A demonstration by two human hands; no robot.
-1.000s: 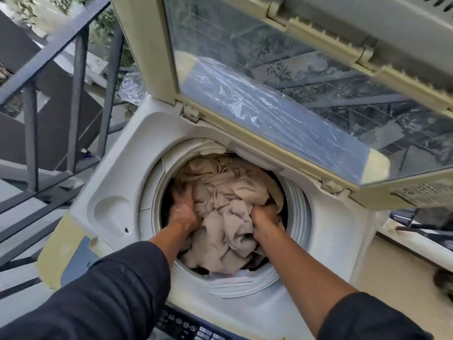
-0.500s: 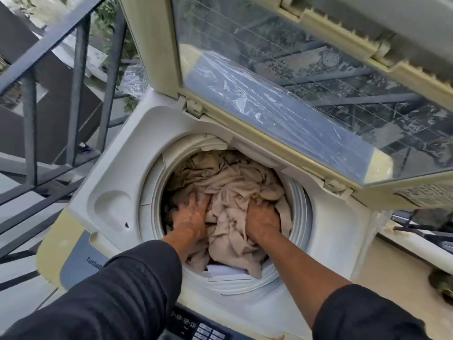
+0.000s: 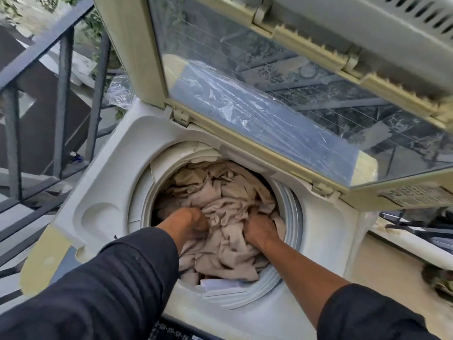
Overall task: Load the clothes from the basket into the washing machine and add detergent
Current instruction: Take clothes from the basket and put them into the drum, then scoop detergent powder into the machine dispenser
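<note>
A metal balcony railing [image 3: 61, 99] fills the frame's left, beside a top-loading washing machine [image 3: 103, 192] with its glass lid [image 3: 282, 94] raised. Both dark-sleeved arms reach into the centre drum. The left hand [image 3: 188, 224] and right hand [image 3: 259, 229] curl into the beige clothes [image 3: 228, 207], gripping folds.

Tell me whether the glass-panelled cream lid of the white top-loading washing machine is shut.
No: the glass-panelled cream lid stands raised behind the round drum opening, where both hands press into the beige clothes.
</note>
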